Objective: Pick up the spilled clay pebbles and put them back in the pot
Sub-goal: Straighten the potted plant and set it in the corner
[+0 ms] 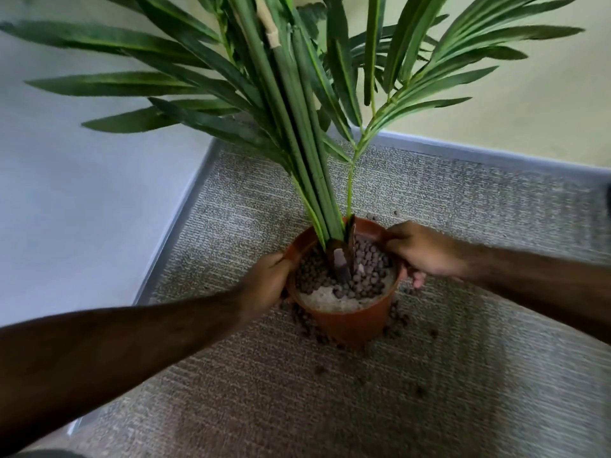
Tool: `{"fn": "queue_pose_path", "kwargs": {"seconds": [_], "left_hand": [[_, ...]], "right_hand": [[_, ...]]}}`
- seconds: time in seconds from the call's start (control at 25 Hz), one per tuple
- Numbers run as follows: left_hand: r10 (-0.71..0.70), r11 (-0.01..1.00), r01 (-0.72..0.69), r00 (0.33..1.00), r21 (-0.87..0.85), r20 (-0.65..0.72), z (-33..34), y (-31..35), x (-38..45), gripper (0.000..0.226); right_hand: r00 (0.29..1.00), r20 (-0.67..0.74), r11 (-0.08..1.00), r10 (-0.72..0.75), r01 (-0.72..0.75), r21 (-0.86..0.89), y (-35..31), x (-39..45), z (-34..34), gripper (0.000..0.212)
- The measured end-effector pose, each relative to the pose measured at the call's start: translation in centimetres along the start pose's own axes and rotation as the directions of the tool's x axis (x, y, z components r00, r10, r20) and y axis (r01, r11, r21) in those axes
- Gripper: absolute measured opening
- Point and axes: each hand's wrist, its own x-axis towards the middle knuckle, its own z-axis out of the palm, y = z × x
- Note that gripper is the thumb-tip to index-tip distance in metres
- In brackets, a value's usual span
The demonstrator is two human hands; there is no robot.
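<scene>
The plant (pixel 297 104) leans from its pot (pixel 350 322) on the carpet (pixel 463 375). Left hand (pixel 264 282) and right hand (pixel 420 251) grip opposite rims, probably steadying it; spilled pebbles (pixel 396 320) ring its base.

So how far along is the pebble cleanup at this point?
Early. The terracotta pot stands upright on the carpet, gripped at the rim by the left hand and right hand. Some clay pebbles are inside. Spilled pebbles still ring the base, none being picked up.
</scene>
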Motion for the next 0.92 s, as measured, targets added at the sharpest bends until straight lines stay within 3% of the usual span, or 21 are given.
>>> {"fn": "queue_pose_path", "kwargs": {"seconds": [0.24, 0.56, 0.92], "left_hand": [[0.062, 0.996, -0.056, 0.995, 0.069, -0.078, 0.0, 1.6, -0.5, 0.036], [0.217, 0.973, -0.202, 0.965, 0.113, -0.146, -2.0, 7.0, 2.3, 0.048], [0.302, 0.949, -0.250, 0.898, 0.193, -0.321, -4.5, 10.7, 6.2, 0.031]], "right_hand": [[0.999, -0.031, 1.000, -0.018, 0.018, 0.012, -0.4, -0.1, -1.4, 0.030], [0.982, -0.172, 0.991, -0.080, 0.097, 0.097, -5.1, 1.8, -5.0, 0.033], [0.938, -0.343, 0.990, -0.054, 0.095, 0.105, -9.5, 6.3, -5.7, 0.026]]}}
